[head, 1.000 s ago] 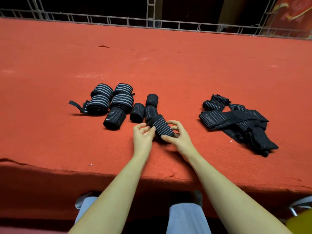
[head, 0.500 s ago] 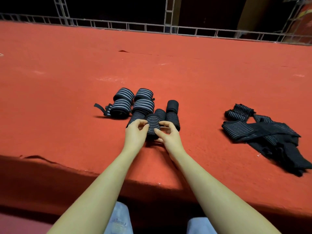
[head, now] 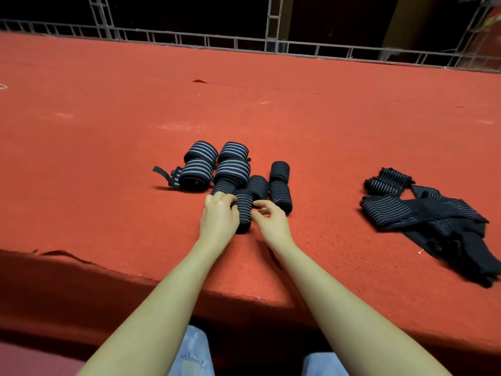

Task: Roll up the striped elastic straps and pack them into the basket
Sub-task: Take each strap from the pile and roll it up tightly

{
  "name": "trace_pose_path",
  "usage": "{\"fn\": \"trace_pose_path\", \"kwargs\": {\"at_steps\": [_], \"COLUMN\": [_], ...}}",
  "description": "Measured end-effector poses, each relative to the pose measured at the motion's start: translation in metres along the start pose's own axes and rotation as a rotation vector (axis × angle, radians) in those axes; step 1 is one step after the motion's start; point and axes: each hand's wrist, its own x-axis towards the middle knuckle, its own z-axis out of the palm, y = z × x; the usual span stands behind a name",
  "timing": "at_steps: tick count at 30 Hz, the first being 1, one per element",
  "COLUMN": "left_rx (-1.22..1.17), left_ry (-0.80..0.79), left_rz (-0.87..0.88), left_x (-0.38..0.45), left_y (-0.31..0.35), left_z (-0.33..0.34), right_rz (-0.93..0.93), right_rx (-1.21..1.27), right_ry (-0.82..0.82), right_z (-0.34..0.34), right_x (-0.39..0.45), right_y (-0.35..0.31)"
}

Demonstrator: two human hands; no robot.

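Note:
Several rolled black straps with grey stripes (head: 232,169) lie grouped on the red carpeted platform (head: 325,126). At the front of the group lies one more rolled strap (head: 244,210). My left hand (head: 218,217) is closed over its left side, fingers on top. My right hand (head: 272,222) is at its right side with fingers apart, the tips just at the roll's edge. A loose pile of unrolled striped straps (head: 423,213) lies to the right. No basket is in view.
The platform's front edge (head: 162,279) runs just below my wrists, with a torn bit of carpet at the left. A metal truss railing (head: 271,47) borders the far side. My knees in light jeans (head: 189,354) show at the bottom.
Both hands carried the fresh roll leftward and set it against the front of the rolled group. My right hand's fingers have loosened from it.

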Motion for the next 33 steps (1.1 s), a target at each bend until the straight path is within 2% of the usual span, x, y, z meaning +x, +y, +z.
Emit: {"fn": "trace_pose_path", "kwargs": {"at_steps": [6,11,16,19,22,27,31,33], "left_rx": [-0.091,-0.164,-0.263,-0.271,-0.277,-0.215,-0.143,-0.128], "left_ry": [0.014,-0.119,-0.252,-0.327,-0.383,-0.503,-0.609,-0.601], "left_rz": [0.142,0.212,0.21,0.239,0.257,0.3,0.397,0.373], "left_x": [-0.012,-0.017,-0.019,-0.017,-0.012,-0.003,0.003,0.002], "left_y": [0.028,0.071,0.116,0.142,0.166,0.193,0.199,0.195], "left_z": [0.008,0.034,0.064,0.083,0.102,0.139,0.165,0.174], "right_rz": [-0.048,-0.085,-0.106,-0.003,0.105,0.173,0.082,-0.076], "right_rx": [0.036,-0.054,-0.271,-0.455,-0.596,-0.761,-0.728,-0.656], "right_ry": [0.148,0.224,0.436,0.503,0.501,0.473,0.533,0.602], "right_z": [-0.039,-0.089,-0.146,-0.175,-0.197,-0.215,-0.219,-0.218], "right_x": [-0.009,-0.015,-0.013,-0.01,-0.004,0.008,0.013,0.012], "right_y": [0.0,0.015,0.037,0.049,0.06,0.083,0.093,0.092]}}
